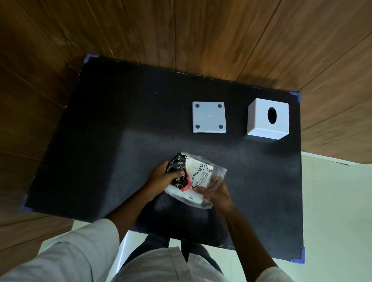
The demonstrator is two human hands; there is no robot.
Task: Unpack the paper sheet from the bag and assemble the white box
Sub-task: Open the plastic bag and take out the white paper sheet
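Observation:
A clear plastic bag [209, 173] with a folded printed paper sheet [186, 179] inside is held just above the black table top [108, 137], near its front middle. My left hand [163, 176] grips the bag's left end, fingers over the sheet's dark printed part. My right hand [218, 192] holds the bag's right lower side, partly seen through the plastic. Farther back lie a flat white square plate [209, 117] with a hole at each corner and, to its right, a white box shell [268, 119] with an oval hole on top.
The table top has blue tape at its corners [295, 95]. Wooden wall panels [185, 30] rise behind and to the left. Pale floor [337, 211] lies to the right. My lap and white sleeves fill the bottom of the view.

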